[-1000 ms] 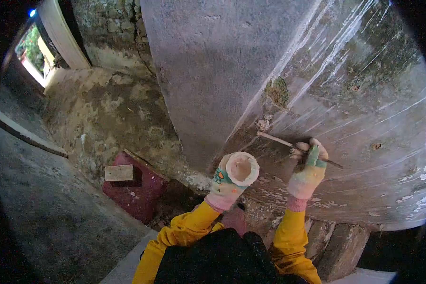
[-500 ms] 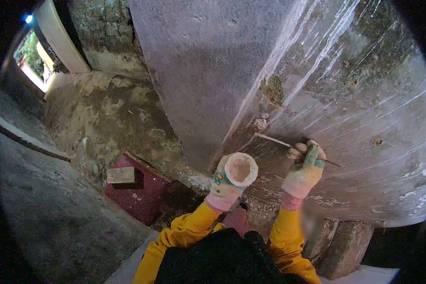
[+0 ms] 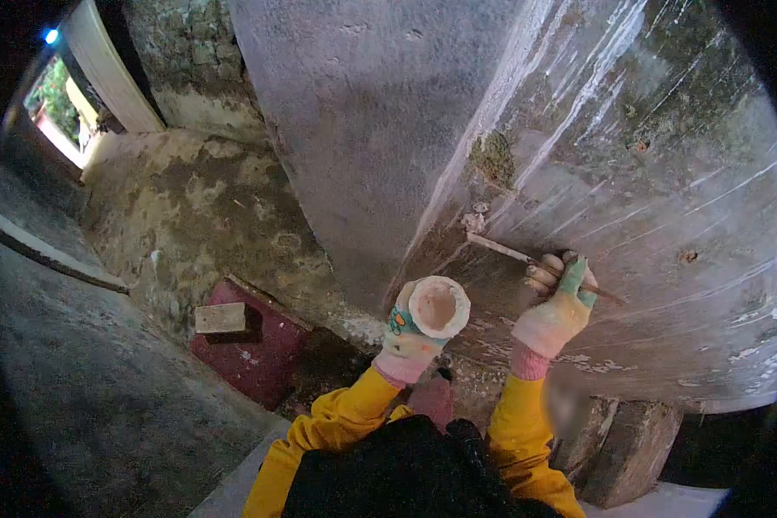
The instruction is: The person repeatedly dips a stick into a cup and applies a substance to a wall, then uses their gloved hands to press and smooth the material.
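My left hand (image 3: 408, 338), in a stained work glove, is closed around a small whitish bowl (image 3: 464, 311) with pale paste in it. My right hand (image 3: 559, 302), gloved as well, grips a thin stick-like tool (image 3: 502, 250) coated pale at its far end. That end reaches the wall (image 3: 639, 203) right beside a lumpy whitish patch (image 3: 474, 222). Just above the patch, a rough greenish-brown spot (image 3: 494, 160) marks the surface. The bowl stays below and left of the tool tip.
A smoother grey wall face (image 3: 363, 112) meets the streaked one along a pale corner line. Down on the stained floor (image 3: 190, 198), a wooden block (image 3: 220, 318) rests on a dark red board (image 3: 263, 367). Weathered timber pieces (image 3: 634, 449) stand at lower right. Daylight enters through an opening (image 3: 60, 104) at upper left.
The tool's tip has moved slightly up toward the whitish patch, and my right hand has tilted a little with it. My left hand and the bowl are nearly unmoved.
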Available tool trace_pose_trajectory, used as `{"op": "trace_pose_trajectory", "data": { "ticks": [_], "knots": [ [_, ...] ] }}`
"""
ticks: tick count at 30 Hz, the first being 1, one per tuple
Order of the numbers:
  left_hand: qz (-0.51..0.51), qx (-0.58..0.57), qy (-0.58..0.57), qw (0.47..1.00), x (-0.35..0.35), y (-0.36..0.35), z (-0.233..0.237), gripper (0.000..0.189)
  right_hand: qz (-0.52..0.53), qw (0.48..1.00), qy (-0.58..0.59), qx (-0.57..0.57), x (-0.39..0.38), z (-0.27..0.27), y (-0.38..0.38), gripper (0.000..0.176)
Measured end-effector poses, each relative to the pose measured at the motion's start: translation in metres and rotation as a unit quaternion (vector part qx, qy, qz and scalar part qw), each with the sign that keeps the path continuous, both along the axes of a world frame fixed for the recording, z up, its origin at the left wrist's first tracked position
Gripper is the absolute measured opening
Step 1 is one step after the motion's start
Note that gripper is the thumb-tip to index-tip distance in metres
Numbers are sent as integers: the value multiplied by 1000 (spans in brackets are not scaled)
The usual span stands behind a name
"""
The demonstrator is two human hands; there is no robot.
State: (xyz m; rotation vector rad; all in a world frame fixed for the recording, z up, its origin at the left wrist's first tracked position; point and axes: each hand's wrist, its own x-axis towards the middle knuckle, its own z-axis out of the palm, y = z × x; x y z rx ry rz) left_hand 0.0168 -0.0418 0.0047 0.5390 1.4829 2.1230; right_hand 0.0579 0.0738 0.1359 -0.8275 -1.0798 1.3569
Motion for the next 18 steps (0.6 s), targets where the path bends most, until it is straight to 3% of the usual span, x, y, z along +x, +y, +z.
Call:
{"op": "trace_pose_trajectory", "data": {
  "ticks": [2,5,8,12,14,15,16,17,18],
  "knots": [
    [67,21,-94,993,6,5,-14,34,-8,1000,-5,4,-3,1,-1,20],
    [8,33,3,999,6,-1,-6,38,-10,1000,-9,23,2,-1,2,20],
    [26,36,-52,998,-1,0,-24,42,-9,999,-7,36,1,-1,1,20],
    [23,57,-97,993,0,-2,-6,44,-18,999,-21,17,-6,5,-4,21],
    [4,5,37,999,-4,-6,8,44,-17,999,-23,26,0,3,-2,21],
    [5,5,37,999,-3,-4,4,44,-17,999,-27,35,3,3,-2,21],
    [18,56,-90,994,0,0,-4,47,-17,999,-29,35,1,3,-2,21],
    [30,105,-214,971,2,2,-9,63,-14,999,-18,32,-2,5,-4,21],
    [30,105,-215,971,3,0,-12,63,-11,999,-6,30,-4,6,-5,21]
  ]
}}
